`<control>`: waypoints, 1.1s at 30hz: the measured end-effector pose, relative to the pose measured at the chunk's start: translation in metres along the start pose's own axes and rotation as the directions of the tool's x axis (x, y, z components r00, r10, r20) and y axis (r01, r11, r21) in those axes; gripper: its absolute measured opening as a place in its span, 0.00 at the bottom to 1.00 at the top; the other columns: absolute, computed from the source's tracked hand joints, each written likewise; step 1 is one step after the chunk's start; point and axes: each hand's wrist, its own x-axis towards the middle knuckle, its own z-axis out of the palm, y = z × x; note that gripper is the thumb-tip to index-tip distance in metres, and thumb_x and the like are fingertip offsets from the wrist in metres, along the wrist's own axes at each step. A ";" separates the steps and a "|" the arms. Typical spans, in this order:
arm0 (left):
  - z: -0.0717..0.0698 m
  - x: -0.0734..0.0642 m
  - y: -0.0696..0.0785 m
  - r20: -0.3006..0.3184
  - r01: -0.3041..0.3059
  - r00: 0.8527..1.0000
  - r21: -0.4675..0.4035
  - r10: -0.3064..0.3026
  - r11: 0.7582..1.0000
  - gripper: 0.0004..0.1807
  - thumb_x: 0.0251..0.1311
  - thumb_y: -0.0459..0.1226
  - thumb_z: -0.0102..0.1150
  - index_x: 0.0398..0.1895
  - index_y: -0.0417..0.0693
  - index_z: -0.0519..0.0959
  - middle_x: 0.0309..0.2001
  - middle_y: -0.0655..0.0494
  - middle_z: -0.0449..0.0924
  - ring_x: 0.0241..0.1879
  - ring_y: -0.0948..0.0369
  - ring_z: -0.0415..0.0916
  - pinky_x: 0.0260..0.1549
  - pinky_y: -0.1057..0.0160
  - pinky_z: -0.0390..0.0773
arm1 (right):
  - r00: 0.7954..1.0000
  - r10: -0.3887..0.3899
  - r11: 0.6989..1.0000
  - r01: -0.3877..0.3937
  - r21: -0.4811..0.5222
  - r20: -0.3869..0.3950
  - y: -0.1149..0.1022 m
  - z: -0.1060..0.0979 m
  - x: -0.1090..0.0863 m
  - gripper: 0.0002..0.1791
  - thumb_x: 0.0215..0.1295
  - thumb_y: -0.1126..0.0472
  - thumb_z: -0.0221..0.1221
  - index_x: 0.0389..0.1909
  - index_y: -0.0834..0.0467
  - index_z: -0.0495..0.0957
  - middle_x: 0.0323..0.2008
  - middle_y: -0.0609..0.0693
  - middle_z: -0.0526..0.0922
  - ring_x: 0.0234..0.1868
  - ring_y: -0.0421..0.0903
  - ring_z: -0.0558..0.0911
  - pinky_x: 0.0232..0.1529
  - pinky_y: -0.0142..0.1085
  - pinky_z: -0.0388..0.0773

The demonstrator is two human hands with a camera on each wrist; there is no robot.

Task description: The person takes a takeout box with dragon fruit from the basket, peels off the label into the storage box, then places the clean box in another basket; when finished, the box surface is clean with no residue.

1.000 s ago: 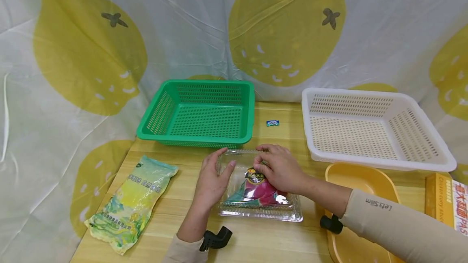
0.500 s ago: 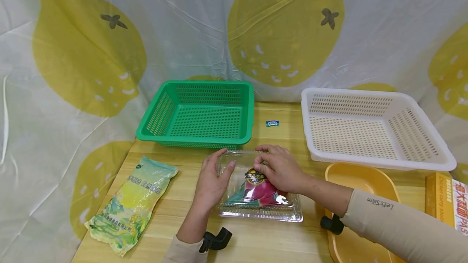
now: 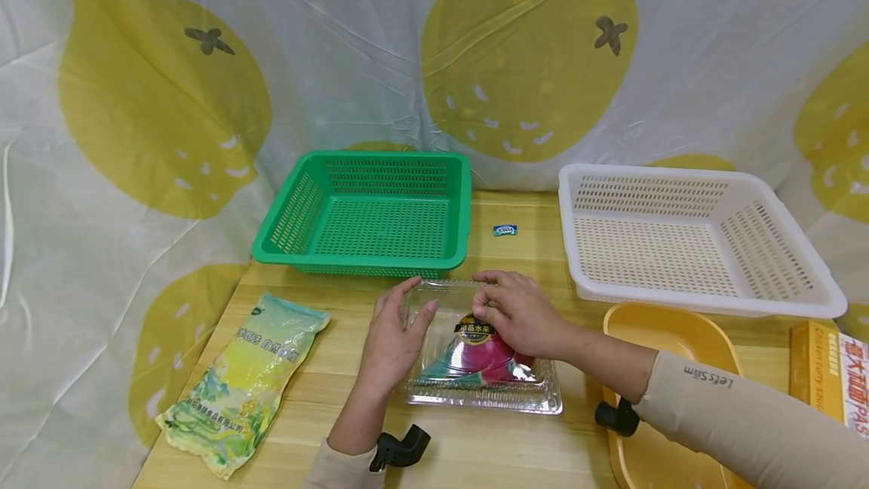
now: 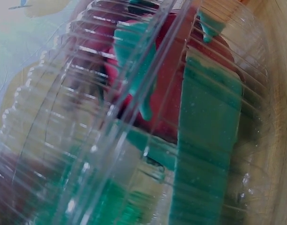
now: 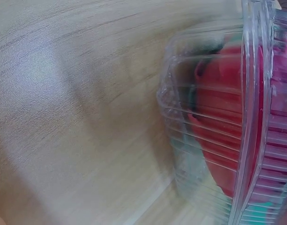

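Observation:
A clear plastic clamshell box [image 3: 441, 293] lies on the table with its lid down. Inside, under the lid, is a wedge-shaped thing [image 3: 482, 359] in red and teal; the left wrist view shows a teal slab [image 4: 207, 136] and drip-like teal patches on the red. A black and gold label [image 3: 473, 329] sits on the lid. My left hand [image 3: 394, 338] rests along the box's left side, fingers extended to its far corner, thumb on the lid. With curled fingers, my right hand [image 3: 519, 315] pinches at the label's upper edge; its fingertips partly cover the spot.
Behind the box stand a green basket [image 3: 366, 261] and, to the right, a white basket [image 3: 713, 304]. A small blue packet [image 3: 505, 230] lies between them. A yellow-green bag [image 3: 247, 379] is at left. An orange tub [image 3: 668, 312] and a pasta box [image 3: 818, 368] stand at right.

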 end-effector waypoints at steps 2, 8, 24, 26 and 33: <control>0.000 0.000 0.000 -0.001 0.001 1.000 -0.001 -0.001 1.000 0.29 0.70 0.51 0.61 0.73 0.63 0.70 0.76 0.43 0.60 0.74 0.38 0.61 0.66 0.28 0.65 | 1.000 -0.003 1.000 0.003 0.005 0.005 0.001 -0.001 0.000 0.09 0.72 0.57 0.60 0.29 0.45 0.78 0.65 0.60 0.79 0.69 0.65 0.73 0.71 0.67 0.58; 0.001 0.001 0.000 -0.004 0.003 1.000 -0.004 -0.003 1.000 0.29 0.70 0.51 0.61 0.73 0.62 0.69 0.76 0.43 0.60 0.74 0.37 0.61 0.66 0.28 0.64 | 1.000 0.004 1.000 -0.004 0.018 0.018 0.001 -0.002 0.000 0.10 0.73 0.57 0.59 0.30 0.45 0.78 0.65 0.58 0.79 0.69 0.64 0.73 0.71 0.67 0.58; 0.001 0.001 -0.001 -0.006 0.000 1.000 -0.001 0.000 1.000 0.29 0.70 0.50 0.61 0.73 0.62 0.69 0.76 0.43 0.60 0.74 0.37 0.61 0.65 0.27 0.65 | 1.000 0.015 0.997 -0.017 0.070 0.018 0.003 -0.003 -0.001 0.10 0.74 0.59 0.59 0.29 0.46 0.77 0.66 0.58 0.78 0.70 0.65 0.72 0.72 0.66 0.57; 0.001 0.001 -0.001 -0.003 0.000 1.000 -0.005 0.000 1.000 0.29 0.70 0.50 0.61 0.73 0.62 0.69 0.76 0.43 0.60 0.74 0.38 0.61 0.65 0.27 0.65 | 1.000 0.017 0.997 -0.018 0.079 0.018 0.003 -0.003 -0.001 0.11 0.74 0.59 0.58 0.29 0.46 0.77 0.66 0.58 0.78 0.70 0.65 0.71 0.72 0.66 0.57; 0.000 0.001 -0.002 -0.003 -0.003 1.000 -0.006 0.003 1.000 0.29 0.70 0.50 0.61 0.73 0.63 0.70 0.76 0.43 0.60 0.74 0.38 0.61 0.65 0.27 0.65 | 1.000 0.019 0.994 -0.020 0.105 0.011 0.003 -0.004 0.000 0.11 0.73 0.58 0.59 0.28 0.46 0.76 0.66 0.58 0.79 0.70 0.65 0.72 0.72 0.67 0.57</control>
